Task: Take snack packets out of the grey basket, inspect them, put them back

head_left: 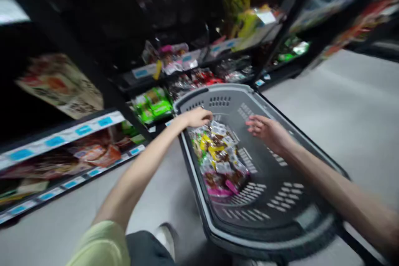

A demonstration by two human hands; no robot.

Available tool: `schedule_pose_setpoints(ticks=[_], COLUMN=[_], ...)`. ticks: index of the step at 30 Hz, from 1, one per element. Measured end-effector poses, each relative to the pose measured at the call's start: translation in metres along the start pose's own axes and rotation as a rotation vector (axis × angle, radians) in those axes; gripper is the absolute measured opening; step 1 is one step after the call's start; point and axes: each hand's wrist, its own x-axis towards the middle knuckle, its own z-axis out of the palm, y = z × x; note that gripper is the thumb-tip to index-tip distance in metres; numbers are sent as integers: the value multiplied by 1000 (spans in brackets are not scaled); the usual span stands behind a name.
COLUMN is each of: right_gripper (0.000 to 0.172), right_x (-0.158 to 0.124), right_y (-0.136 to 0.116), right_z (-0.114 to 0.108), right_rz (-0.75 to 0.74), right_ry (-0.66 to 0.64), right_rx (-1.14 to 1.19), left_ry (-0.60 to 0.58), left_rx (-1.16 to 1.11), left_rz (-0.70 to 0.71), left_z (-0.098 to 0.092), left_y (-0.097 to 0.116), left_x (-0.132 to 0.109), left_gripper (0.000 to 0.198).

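A gray basket [230, 113] stands beside the shelves, with shiny snack bags [220, 153] bunched along its left side. The left hand [198, 117] reaches over the rim to the far end of the bags; whether it touches them is unclear. The right hand [266, 131] hangs above the basket's other side, fingers loosely curled around nothing. Bright green packs [154, 104] sit on a low shelf near the left hand. A pale shoe [166, 239] shows on the floor [346, 87].

I have snack packets [220, 149] lying in the left half of the shopping basket [264, 170], store shelving [68, 134] behind and left, floor [339, 95] right.
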Motion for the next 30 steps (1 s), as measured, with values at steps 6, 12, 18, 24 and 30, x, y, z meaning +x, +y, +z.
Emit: schedule_pose_setpoints(ticks=[6,12,18,24,30], right_gripper=[18,27,38,40,35], right_x=[14,29,30,41,31], right_y=[13,48,53,52,110], right_z=[-10,-16,-2,32,65], right_rz=[-164,-190,-267,-288,-142], right_ry=[-103,-619,-696,-852,-827], right_rx=[-620,-1718,-1892,-1963,-1681], left_ry=[26,4,-28,-150,-140], left_rx=[16,7,-24,115,130], left_rz=[-6,-59,-69,-105,-111], left_z=[22,38,41,27,14], left_y=[-12,-33,-36,-21,-10], left_x=[16,24,22,9,0], left_gripper=[35,35,38,35,39])
